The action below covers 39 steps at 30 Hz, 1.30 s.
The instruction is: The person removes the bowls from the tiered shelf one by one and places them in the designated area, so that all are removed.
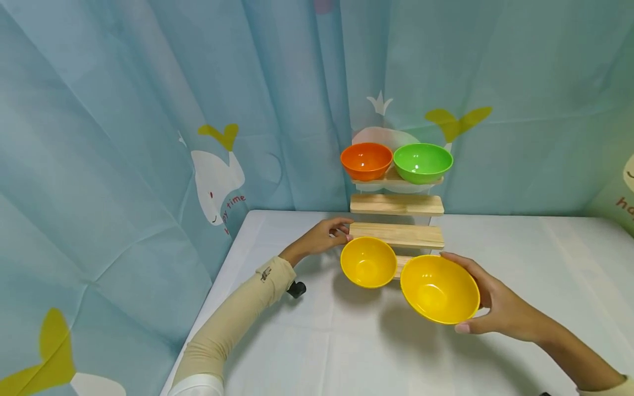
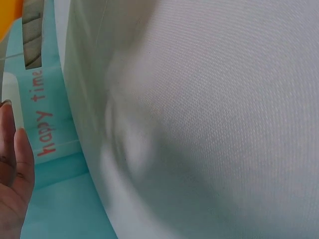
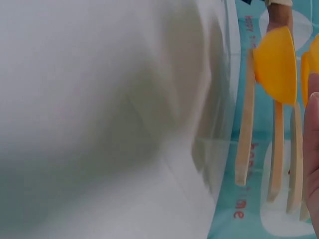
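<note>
My right hand (image 1: 487, 302) grips a yellow bowl (image 1: 438, 290) by its right side, thumb at the near rim and fingers at the far rim. This bowl is tilted toward me in front of the rack's right end. Another yellow bowl (image 1: 368, 264) stands at the left of the lowest plank, also visible in the right wrist view (image 3: 276, 67). Beside the rack's left end, my left hand (image 1: 327, 235) has its fingertips close to the third plank (image 1: 396, 234) and its thumb near that bowl's rim; contact is unclear. The left wrist view shows part of this hand (image 2: 15, 174) with extended fingers.
On the top plank of the stepped wooden rack sit an orange bowl (image 1: 366, 161) and a green bowl (image 1: 422, 163), side by side. The second plank (image 1: 396, 204) lies below them. A white cloth (image 1: 297, 352) covers the table, and a blue whale-print curtain (image 1: 297, 110) hangs behind.
</note>
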Each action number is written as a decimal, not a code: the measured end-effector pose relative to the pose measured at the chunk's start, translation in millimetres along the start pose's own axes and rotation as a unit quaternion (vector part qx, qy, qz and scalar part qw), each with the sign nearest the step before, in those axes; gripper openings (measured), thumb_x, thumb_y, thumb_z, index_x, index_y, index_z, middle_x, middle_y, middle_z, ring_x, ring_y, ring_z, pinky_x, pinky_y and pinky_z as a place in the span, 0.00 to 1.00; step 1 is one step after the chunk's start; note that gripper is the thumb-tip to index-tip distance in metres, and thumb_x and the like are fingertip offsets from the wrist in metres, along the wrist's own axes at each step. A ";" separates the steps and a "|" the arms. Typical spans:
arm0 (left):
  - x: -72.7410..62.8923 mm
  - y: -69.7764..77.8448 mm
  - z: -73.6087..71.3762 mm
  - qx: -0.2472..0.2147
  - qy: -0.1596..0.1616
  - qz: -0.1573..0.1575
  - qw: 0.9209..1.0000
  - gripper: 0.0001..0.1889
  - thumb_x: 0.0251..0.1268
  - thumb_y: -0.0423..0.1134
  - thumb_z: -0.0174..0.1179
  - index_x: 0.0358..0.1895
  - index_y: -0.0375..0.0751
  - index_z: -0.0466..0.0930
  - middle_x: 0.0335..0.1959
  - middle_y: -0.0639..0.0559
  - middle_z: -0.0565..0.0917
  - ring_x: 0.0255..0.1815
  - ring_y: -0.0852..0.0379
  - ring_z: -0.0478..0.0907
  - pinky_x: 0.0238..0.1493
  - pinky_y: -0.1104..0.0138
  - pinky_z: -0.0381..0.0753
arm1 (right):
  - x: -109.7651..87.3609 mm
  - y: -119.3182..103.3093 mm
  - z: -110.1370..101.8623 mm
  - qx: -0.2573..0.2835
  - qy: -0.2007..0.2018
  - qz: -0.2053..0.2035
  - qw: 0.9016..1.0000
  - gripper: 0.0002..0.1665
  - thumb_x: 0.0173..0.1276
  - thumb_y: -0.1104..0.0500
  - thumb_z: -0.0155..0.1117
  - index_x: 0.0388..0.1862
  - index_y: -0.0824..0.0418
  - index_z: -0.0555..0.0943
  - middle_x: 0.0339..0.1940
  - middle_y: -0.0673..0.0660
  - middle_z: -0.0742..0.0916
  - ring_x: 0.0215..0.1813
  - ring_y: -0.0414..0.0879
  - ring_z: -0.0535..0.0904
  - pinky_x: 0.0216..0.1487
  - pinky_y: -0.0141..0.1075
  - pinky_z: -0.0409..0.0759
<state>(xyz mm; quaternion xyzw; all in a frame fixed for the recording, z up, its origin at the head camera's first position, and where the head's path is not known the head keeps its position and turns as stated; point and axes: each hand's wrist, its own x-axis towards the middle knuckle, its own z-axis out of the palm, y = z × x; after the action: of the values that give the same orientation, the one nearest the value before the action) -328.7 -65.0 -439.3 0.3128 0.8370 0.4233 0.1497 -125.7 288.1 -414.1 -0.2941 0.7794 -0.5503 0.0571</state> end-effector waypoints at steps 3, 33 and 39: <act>0.4 -0.5 0.0 0.001 -0.001 0.000 1.000 0.26 0.74 0.44 0.61 0.72 0.45 0.71 0.57 0.46 0.81 0.54 0.53 0.79 0.58 0.65 0.79 | -1.7 0.1 5.7 0.014 -0.020 0.012 1.000 0.62 0.52 0.72 0.72 0.82 0.60 0.49 0.70 0.49 0.71 0.57 0.42 0.79 0.45 0.37 0.86; 2.0 -1.1 -4.3 -0.011 -0.014 0.011 1.000 0.28 0.73 0.45 0.61 0.73 0.43 0.69 0.58 0.45 0.81 0.56 0.54 0.78 0.57 0.67 0.79 | 7.7 10.5 75.7 0.142 -0.123 0.039 0.981 0.60 0.57 0.69 0.71 0.82 0.57 0.47 0.74 0.53 0.69 0.63 0.47 0.76 0.48 0.40 0.84; 1.3 -0.5 -4.2 -0.009 -0.014 0.009 1.000 0.27 0.74 0.44 0.60 0.73 0.43 0.69 0.58 0.45 0.81 0.57 0.54 0.78 0.56 0.67 0.79 | 12.3 12.1 86.2 0.140 -0.125 0.040 0.981 0.61 0.57 0.68 0.72 0.82 0.54 0.48 0.73 0.58 0.69 0.62 0.48 0.77 0.47 0.41 0.84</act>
<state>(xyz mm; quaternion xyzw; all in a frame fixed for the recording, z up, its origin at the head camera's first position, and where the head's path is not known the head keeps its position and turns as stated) -332.1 -67.0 -437.2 0.3251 0.8282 0.4273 0.1604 -105.0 213.3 -455.3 -0.3181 0.6924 -0.6103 0.2165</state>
